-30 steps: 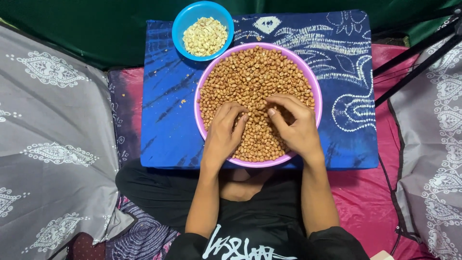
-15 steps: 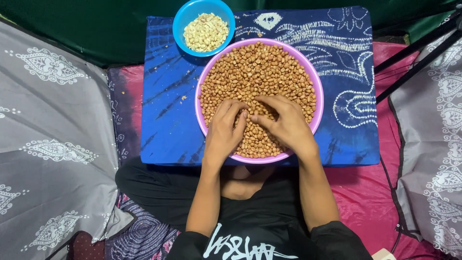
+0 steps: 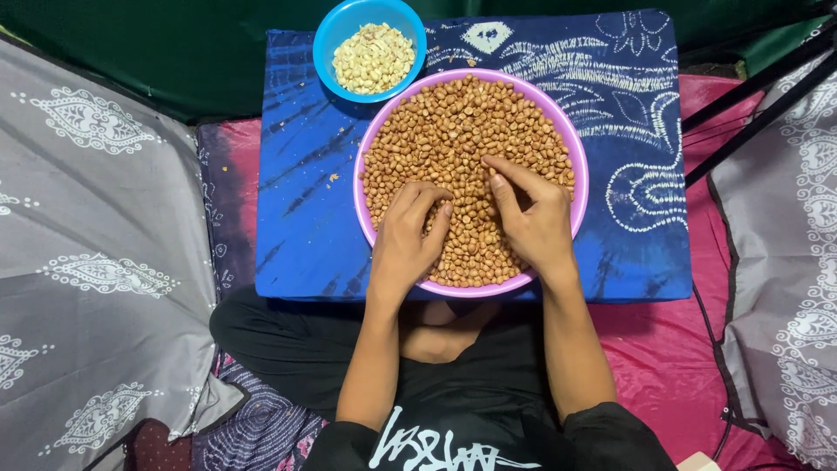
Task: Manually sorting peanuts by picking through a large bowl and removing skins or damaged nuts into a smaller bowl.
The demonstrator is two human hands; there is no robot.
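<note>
While both hands rest in the pink bowl (image 3: 575, 166) of brown-skinned peanuts (image 3: 453, 122), we should work from the near edge of the heap, where the nuts lie shallow. Our left hand (image 3: 405, 240) lies palm down on the peanuts with its fingers curled loosely; whether it pinches a nut we cannot tell. Our right hand (image 3: 532, 218) has thumb and forefinger drawn together at the middle of the heap, seemingly nipping a nut or two, though the nut itself is hidden.

We judge that skinning goes best one nut at a time, rolled between thumb and fingertip so the papery skin slips without splitting the kernel. The blue bowl (image 3: 336, 35) of pale, skinned peanuts (image 3: 375, 57) stands just beyond the pink one, touching its far-left rim, so the left hand has the shorter reach. Both bowls sit on a blue patterned cloth (image 3: 296, 209) over a low counter; a few crumbs lie on it, and we should keep our hands over the bowl to catch more.
</note>
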